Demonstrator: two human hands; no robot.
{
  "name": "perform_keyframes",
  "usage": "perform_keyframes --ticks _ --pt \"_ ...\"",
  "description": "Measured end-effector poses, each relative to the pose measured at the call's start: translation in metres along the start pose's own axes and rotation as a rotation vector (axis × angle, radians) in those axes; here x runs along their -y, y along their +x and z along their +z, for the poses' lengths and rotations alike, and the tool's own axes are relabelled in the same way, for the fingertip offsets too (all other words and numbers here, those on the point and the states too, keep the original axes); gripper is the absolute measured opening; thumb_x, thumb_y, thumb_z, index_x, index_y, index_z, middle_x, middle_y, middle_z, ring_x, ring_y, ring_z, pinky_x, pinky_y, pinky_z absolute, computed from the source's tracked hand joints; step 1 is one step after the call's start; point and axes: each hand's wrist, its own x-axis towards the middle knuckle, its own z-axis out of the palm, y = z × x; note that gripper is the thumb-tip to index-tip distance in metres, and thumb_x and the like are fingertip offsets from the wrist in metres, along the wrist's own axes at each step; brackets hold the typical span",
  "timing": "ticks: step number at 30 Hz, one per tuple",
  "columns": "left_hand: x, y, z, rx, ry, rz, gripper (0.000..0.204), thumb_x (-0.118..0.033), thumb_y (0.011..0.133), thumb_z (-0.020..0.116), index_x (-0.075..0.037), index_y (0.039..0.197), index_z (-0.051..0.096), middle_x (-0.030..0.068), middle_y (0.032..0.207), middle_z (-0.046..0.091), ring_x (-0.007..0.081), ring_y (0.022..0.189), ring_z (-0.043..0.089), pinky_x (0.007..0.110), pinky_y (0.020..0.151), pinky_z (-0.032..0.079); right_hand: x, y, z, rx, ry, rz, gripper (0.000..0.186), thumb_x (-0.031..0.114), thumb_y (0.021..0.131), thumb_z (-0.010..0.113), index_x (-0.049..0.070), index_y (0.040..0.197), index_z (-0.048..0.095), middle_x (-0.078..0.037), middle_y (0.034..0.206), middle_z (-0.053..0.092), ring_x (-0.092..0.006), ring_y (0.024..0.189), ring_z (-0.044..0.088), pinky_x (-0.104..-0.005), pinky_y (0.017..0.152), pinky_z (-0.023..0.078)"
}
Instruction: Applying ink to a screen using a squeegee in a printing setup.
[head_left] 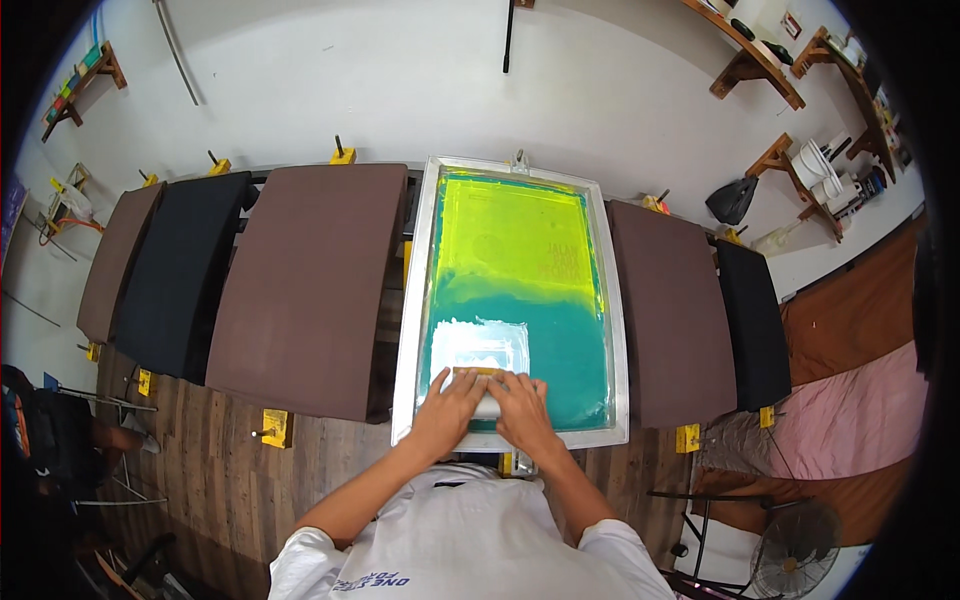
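A silver-edged screen printing frame (612,330) lies before me, its mesh yellow-green in the far half and teal in the near half. White ink (478,338) forms a patch on the near left part of the mesh. At the near edge of that patch is a squeegee (480,371) with a wooden handle. My left hand (448,408) and my right hand (520,408) grip it side by side, fingers curled over its top and thumbs close together. The squeegee's blade is mostly hidden by my hands.
Brown fabric-covered boards (310,290) and black ones (185,280) stand in a row on both sides. Yellow clamps (277,428) stick out at their ends. Shelves (755,72) hang on the white wall. A fan (795,548) stands at lower right, below pink and brown cloth (850,410).
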Motion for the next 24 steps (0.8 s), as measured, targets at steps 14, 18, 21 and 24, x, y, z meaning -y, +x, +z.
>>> perform_keyframes --ticks 14,18,21,24 --pt "0.088 0.077 -0.027 0.113 -0.071 0.051 0.032 0.008 0.072 0.062 -0.002 0.102 0.067 0.0205 0.092 0.071 0.0374 0.088 0.069 0.045 0.081 0.056 -0.008 0.102 0.005 0.183 -0.104 0.169 0.043 0.005 0.070 0.069 0.013 0.112 0.071 -0.015 0.105 0.067 -0.0363 0.103 0.062 -0.0575 0.083 0.045" --pt "0.092 0.087 -0.031 0.284 -0.011 0.001 0.039 0.004 0.071 0.067 -0.005 0.109 0.069 0.0206 0.092 0.071 0.0371 0.087 0.069 0.043 0.079 0.057 -0.013 0.111 0.004 0.225 -0.080 0.184 0.039 0.007 0.070 0.072 0.012 0.108 0.072 -0.015 0.103 0.069 -0.0359 0.103 0.063 -0.0588 0.084 0.048" --pt "0.086 0.076 -0.034 0.240 -0.092 0.051 0.051 0.007 0.065 0.061 0.000 0.115 0.066 0.0255 0.088 0.068 0.0410 0.083 0.068 0.045 0.075 0.057 -0.011 0.106 0.000 0.279 -0.070 0.164 0.036 0.008 0.069 0.073 0.012 0.105 0.074 -0.014 0.098 0.070 -0.0351 0.100 0.065 -0.0572 0.080 0.049" --pt "0.070 0.060 -0.042 0.198 -0.109 -0.016 0.057 0.006 0.065 0.062 -0.002 0.122 0.064 0.0257 0.088 0.069 0.0409 0.081 0.068 0.045 0.076 0.057 -0.009 0.099 -0.002 0.318 -0.076 0.114 0.040 0.006 0.069 0.072 0.013 0.108 0.074 -0.014 0.099 0.070 -0.0352 0.100 0.065 -0.0572 0.079 0.049"
